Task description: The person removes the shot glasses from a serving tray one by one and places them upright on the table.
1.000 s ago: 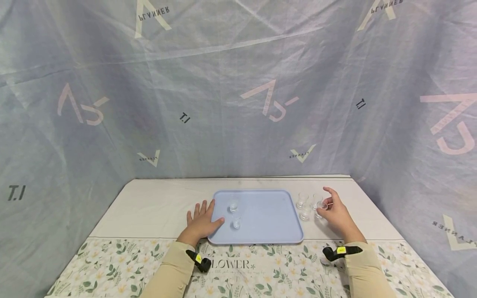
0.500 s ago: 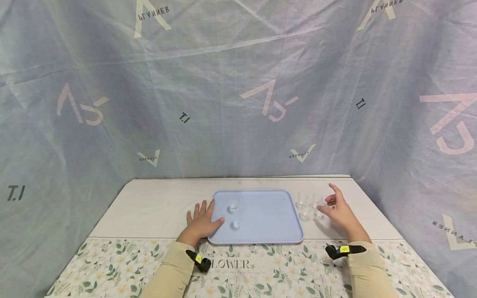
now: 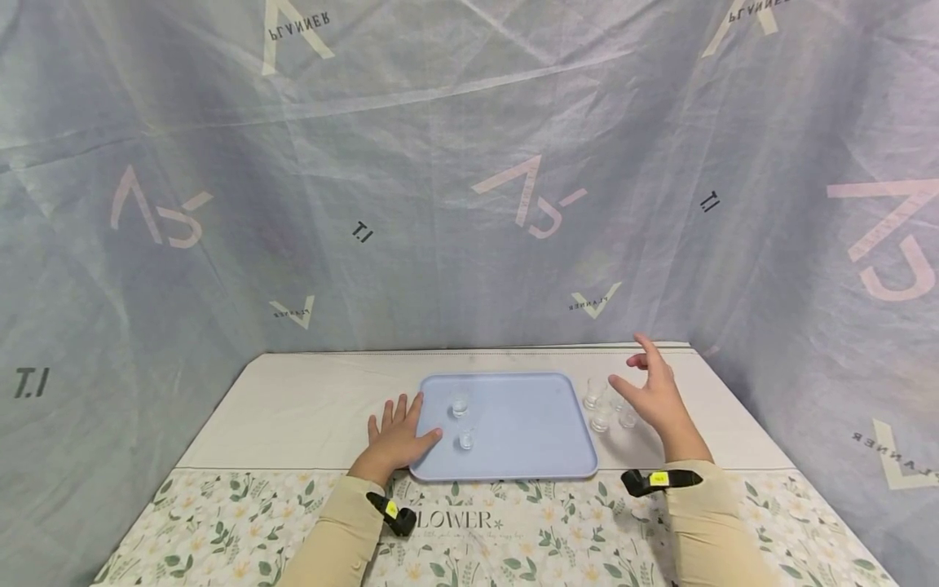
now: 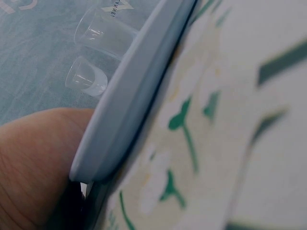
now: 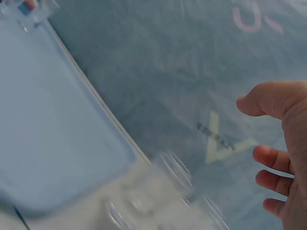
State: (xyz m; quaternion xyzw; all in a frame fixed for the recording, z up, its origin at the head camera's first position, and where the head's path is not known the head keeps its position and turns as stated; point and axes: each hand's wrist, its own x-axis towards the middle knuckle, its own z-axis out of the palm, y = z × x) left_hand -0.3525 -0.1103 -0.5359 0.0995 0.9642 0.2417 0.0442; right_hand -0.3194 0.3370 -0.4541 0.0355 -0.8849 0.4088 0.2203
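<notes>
A light blue tray [image 3: 524,428] lies on the table, bearing two small clear glasses, one [image 3: 459,407] behind the other [image 3: 466,439], near its left side. My left hand [image 3: 396,440] rests with spread fingers on the tray's left edge; the left wrist view shows it against the tray rim [image 4: 120,100]. Several clear glasses, among them one at the front [image 3: 600,421], stand just right of the tray. My right hand [image 3: 655,398] is above and behind them, thumb and index finger apart, holding nothing. In the right wrist view it [image 5: 288,139] hangs clear of a blurred glass [image 5: 165,179].
The table is covered by a white cloth [image 3: 308,408] with a floral band [image 3: 242,522] along the front. Grey-blue printed fabric [image 3: 440,244] hangs behind the table and at both sides.
My right hand has let go of the front right glass and moved up, back and slightly left over the group. My left hand, the tray and the glasses have stayed in place.
</notes>
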